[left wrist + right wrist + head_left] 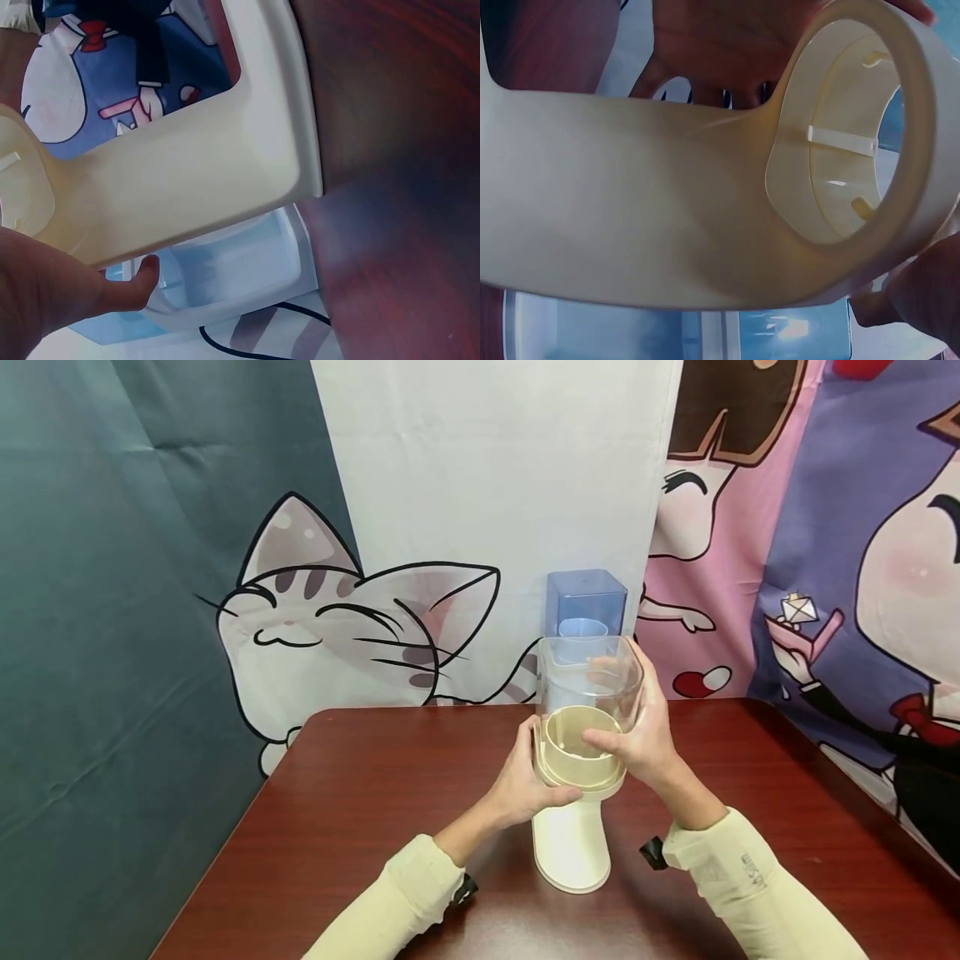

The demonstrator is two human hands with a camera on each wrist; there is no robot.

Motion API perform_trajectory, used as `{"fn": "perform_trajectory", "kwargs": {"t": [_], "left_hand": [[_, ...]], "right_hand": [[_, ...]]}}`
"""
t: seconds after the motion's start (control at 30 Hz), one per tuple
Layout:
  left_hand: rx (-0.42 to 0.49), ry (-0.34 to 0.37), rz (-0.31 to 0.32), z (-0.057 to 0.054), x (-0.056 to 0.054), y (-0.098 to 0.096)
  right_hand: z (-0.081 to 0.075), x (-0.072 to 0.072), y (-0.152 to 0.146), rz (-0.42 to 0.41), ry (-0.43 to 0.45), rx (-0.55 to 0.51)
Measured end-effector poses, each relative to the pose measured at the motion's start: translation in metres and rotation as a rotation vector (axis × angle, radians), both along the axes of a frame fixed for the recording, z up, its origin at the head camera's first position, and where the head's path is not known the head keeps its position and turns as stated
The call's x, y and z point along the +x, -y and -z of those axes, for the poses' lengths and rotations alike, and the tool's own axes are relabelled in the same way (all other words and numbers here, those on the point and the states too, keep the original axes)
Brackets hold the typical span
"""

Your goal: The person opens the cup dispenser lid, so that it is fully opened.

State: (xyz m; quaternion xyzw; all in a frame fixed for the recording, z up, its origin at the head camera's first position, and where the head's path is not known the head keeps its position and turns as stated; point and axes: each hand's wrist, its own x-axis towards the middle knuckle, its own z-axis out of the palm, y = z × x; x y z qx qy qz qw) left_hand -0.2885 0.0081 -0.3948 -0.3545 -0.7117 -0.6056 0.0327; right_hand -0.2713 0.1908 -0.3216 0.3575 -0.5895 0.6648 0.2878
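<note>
Head view, right of centre: cream stand (pixel 572 847), clear container (pixel 555 681) at its upper end, blue dispenser (pixel 587 593) behind. Left hand (pixel 519 787) holds the collar (pixel 581 770), thumb across its front, fingers round the left side. Right hand (pixel 651 735) grips the container's right side, thumb in front, fingers curled behind; some tips hidden from me. I can't tell whether the foot meets the table (pixel 360 810) or the container is locked in. My worries: smooth plastic slipping if the right grip eases; 2 hands pulling unevenly, tilting the container loose; a slack left hand letting the top-heavy stand tip.
</note>
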Motion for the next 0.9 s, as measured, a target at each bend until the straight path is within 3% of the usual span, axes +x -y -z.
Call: {"fn": "perform_trajectory", "kwargs": {"t": [0.3,0.47,0.6,0.73,0.9], "left_hand": [[-0.098,-0.097,-0.112,-0.002,-0.002,0.000],[-0.140,-0.094,-0.129,-0.003,-0.001,0.000],[-0.129,-0.072,-0.109,-0.003,-0.001,-0.001],[-0.089,-0.061,-0.095,-0.004,0.000,-0.001],[-0.108,-0.077,-0.159,-0.007,0.007,0.004]], "right_hand": [[0.002,-0.007,0.001,0.008,-0.094,-0.036],[0.004,-0.010,0.002,0.035,-0.131,-0.070],[0.004,-0.011,0.001,0.048,-0.126,-0.095],[0.002,-0.011,0.000,0.008,-0.090,-0.067],[0.003,-0.012,-0.004,0.002,-0.044,-0.015]]}}
